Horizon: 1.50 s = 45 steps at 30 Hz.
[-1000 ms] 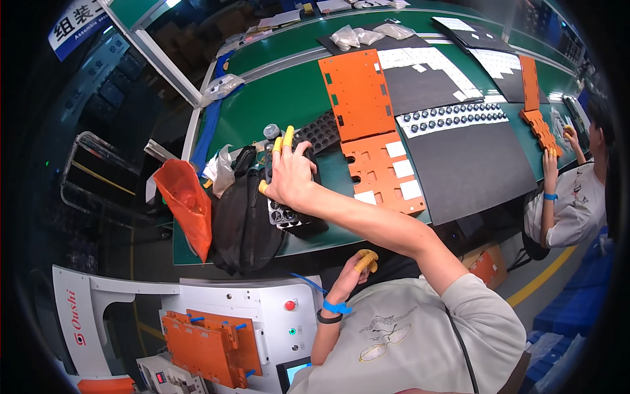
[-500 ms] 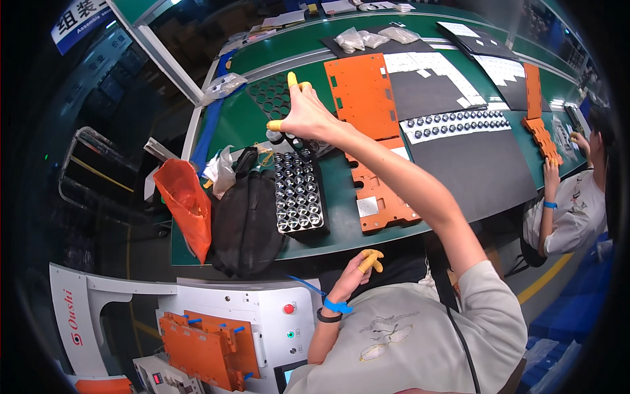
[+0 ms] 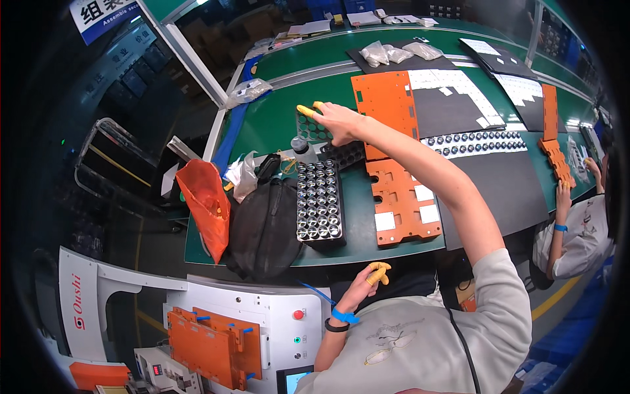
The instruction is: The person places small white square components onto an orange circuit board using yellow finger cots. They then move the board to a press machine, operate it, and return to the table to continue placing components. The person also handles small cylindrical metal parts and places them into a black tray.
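Note:
My right hand (image 3: 336, 123), with yellow finger cots, reaches across the bench and grips a dark sheet with round holes (image 3: 314, 130); its thumb is hidden. Just below it are a black holder with round openings (image 3: 346, 155) and a grey round container (image 3: 302, 150). Nearer stands a black block (image 3: 319, 203) filled with rows of shiny-topped cylinders. My left hand (image 3: 369, 279) hovers by my lap below the bench edge. Its fingers, also in yellow cots, are curled together, with nothing visible in them.
Orange fixture plates (image 3: 405, 207) lie right of the block, beside a black mat (image 3: 492, 197) with a row of round parts (image 3: 476, 142). A black bag (image 3: 266, 220) and an orange bag (image 3: 207, 203) sit left. A co-worker (image 3: 571, 230) handles an orange plate at right.
The view has shifted, so the bench appears farther right and lower. The perforated sheet has moved rightward over the bench with my right hand, whose thumb has gone out of sight. My left hand stays low.

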Available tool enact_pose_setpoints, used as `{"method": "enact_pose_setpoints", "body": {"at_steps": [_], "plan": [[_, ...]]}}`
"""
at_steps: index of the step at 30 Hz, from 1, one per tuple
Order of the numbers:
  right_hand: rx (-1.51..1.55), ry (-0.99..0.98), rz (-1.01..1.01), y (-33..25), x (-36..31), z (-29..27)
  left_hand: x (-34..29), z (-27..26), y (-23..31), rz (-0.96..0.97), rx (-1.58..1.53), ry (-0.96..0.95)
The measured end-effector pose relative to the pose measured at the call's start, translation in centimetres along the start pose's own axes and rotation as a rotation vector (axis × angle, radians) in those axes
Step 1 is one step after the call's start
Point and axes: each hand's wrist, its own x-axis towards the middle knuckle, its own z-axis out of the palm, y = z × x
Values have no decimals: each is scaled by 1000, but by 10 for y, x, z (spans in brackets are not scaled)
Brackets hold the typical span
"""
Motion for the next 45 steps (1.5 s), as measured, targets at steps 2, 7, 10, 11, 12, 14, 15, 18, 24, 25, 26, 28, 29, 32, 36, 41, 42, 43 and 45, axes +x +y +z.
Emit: {"method": "enact_pose_setpoints", "body": {"at_steps": [2, 7, 10, 11, 12, 14, 15, 18, 24, 25, 26, 28, 29, 32, 36, 41, 42, 43, 45], "plan": [[-85, -77, 44, 3, -3, 8, 2, 0, -2, -8, -2, -8], [-147, -264, 205, 10, -11, 35, 5, 5, 1, -31, 21, -25], [-211, -248, 210, 11, -17, 46, 8, 7, -2, -47, 29, -22], [-225, -297, 215, 13, -15, 47, 8, 7, -1, -49, 28, -22], [-252, -333, 210, 14, -15, 49, 7, 8, 0, -56, 28, -25], [-307, -406, 199, 17, -14, 51, 9, 5, -3, -59, 23, -35], [-317, -385, 169, 16, -15, 51, 10, 1, -8, -55, 11, -39], [-345, -360, 110, 12, -20, 52, 8, -1, -8, -58, 8, -25], [-256, -541, 172, -3, -22, 38, 5, 3, 0, -12, 2, 22], [-226, -535, 175, -8, -27, 29, 5, 4, 1, -1, -9, 29], [-197, -529, 179, -12, -32, 24, 4, 5, 2, 8, -11, 34], [-159, -368, 144, -14, -45, 28, 4, 6, 2, 21, -18, 39], [-140, -288, 128, -16, -52, 30, 4, 3, 1, 2, -28, 10], [-99, 67, 71, -36, -76, 21, 6, -4, -10, 7, -70, -40], [319, 265, 114, -108, -124, -17, 5, 16, 2, 91, -22, 39], [514, 153, 154, -167, -166, -21, 10, 19, 2, 62, -3, 20], [503, 160, 163, -171, -167, -16, 10, 20, 3, 68, 4, -1], [492, 168, 173, -174, -168, -11, 10, 20, 1, 81, -11, -8], [452, 193, 201, -180, -165, -6, 7, 23, 2, 73, 17, -5]]}}
